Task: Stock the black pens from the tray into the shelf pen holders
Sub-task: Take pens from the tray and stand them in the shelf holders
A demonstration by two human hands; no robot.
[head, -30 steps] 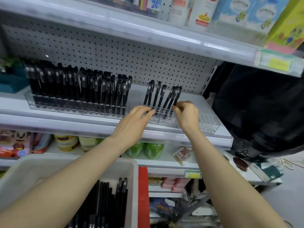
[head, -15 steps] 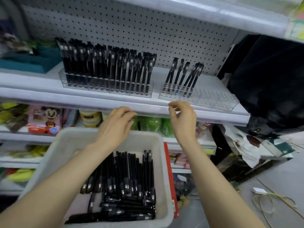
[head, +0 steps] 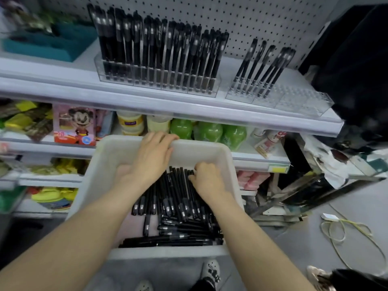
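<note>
Lying heaped in the near and right part of the white tray [head: 98,164], the black pens [head: 180,219] are seen below the shelf [head: 63,89], most of them pointing away and a few laid crosswise at the near wall. The left hand [head: 153,156] is stretched over the tray's far side, its fingers laid nearly straight across the far rim, with nothing held in it. The right hand [head: 207,181] is set down on the far ends of the pens, its fingers curled onto them. Whether a pen is actually pinched cannot be told.

On the shelf two clear pen holders are placed side by side in front of the pegboard [head: 262,17]. The left holder [head: 155,80] is packed with upright black pens. In the right holder [head: 298,99] only a small cluster of pens [head: 262,68] is stood, at its left end and leaning right, while the slots further right are seen bare. A teal box [head: 48,45] is kept at the far left of the shelf. Green bottles [head: 207,131] are lined up on the shelf below, just beyond the tray, and a pale cable [head: 340,227] is looped on the floor to the right.
</note>
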